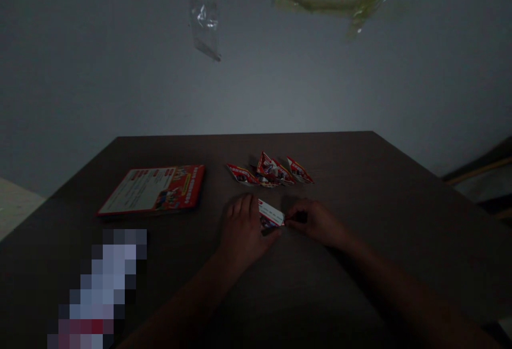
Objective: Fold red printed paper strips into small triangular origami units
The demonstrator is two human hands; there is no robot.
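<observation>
A small printed paper piece (272, 213), white with red edging and a dark picture along its lower side, lies on the table between my hands. My left hand (245, 226) rests flat over its left end, fingers stretched forward and thumb apart. At the right corner of the paper, my right hand (312, 221) pinches with thumb and fingertips. Just beyond my hands sits a loose group of folded red-and-white printed papers (276, 170) with pointed corners. The part of the paper beneath my left hand is hidden.
A flat red-and-white printed box or book (154, 192) lies to the left. Nearer on that side, a pixelated bright object (106, 269) cannot be made out. The dark wooden table (344, 165) meets a pale wall (256, 88) carrying clear and yellowish tape (320, 0). Lighting is dim.
</observation>
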